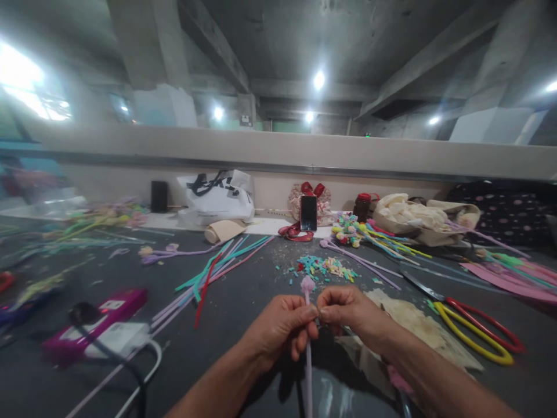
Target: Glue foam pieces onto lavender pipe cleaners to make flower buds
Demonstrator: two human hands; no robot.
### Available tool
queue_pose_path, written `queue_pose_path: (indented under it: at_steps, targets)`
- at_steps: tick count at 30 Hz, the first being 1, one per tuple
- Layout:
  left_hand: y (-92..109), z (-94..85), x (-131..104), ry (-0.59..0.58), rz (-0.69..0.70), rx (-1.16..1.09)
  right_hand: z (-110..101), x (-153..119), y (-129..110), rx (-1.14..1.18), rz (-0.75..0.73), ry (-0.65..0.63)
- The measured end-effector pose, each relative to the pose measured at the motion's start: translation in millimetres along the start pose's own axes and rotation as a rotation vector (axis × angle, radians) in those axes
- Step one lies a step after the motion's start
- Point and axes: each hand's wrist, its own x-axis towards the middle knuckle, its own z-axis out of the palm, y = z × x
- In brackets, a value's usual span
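A lilac pipe-cleaner flower (307,283) stands upright in front of me, its long stem running down to the bottom of the view. My left hand (281,325) is closed round the stem just below the bud, thumb and forefinger pinching it. Right beside it, my right hand (348,307) is closed in a pinch, its fingertips against those of the left. Whatever lies between the right fingertips is too small to make out. Behind the bud, a scatter of short cut pieces (324,267) in teal, cream, pink and red lies on the dark table (243,290).
To the right lie scissors (474,331) with red and yellow handles, beside crumpled beige sheets (413,325). Loose pipe cleaners (209,273) and a magenta power strip (104,319) with cables lie left. A phone (308,213), a white bag (217,200) and finished flowers (347,231) line the back.
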Motion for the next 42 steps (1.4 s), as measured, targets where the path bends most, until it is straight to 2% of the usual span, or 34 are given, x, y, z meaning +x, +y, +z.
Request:
queue_pose_path:
  at_steps: [6,8,10,13,16,19,20,22,24,27,31,37,40,42]
  targets:
    - [5,1.0,-1,0.022,0.018,0.01,-9,-11,-26,-0.165,-0.029,0.125]
    - [6,-0.9,-2,0.027,0.012,0.021,-20,-28,-36,-0.267,-0.054,0.198]
    - [6,-2.4,-3,0.027,0.019,0.031,-34,-51,-40,-0.543,-0.075,0.308]
    - [7,0.7,-5,0.025,0.011,0.035,-50,-89,-30,-0.812,0.013,0.296]
    - [10,15.5,-5,0.048,-0.042,0.025,-57,-117,-12,-1.079,0.066,0.311]
    - [15,40.1,4,0.045,-0.024,0.046,-58,-130,0,-1.175,0.111,0.309]
    - [16,49.0,9,0.011,-0.032,0.06,-58,-132,2,-1.195,0.112,0.312]
    - [15,65.9,23,0.0,-0.054,0.078,-59,-133,5,-1.23,0.103,0.321]
    - [11,79.9,38,0.078,-0.071,0.103,-60,-133,7,-1.25,0.097,0.318]
    - [0,92.1,57,0.134,-0.077,0.14,-60,-132,12,-1.239,0.096,0.31]
    - [-15,91.6,70,0.175,-0.088,0.167,-61,-132,15,-1.175,0.079,0.314]
    - [-26,84.3,75,0.187,-0.105,0.196,-60,-135,12,-1.083,0.025,0.37]
    - [-27,85.3,75,0.18,-0.103,0.207,-69,-138,8,-0.954,0.03,0.455]
    - [-27,86.0,74,0.179,-0.1,0.21,-81,-141,6,-0.787,0.036,0.507]
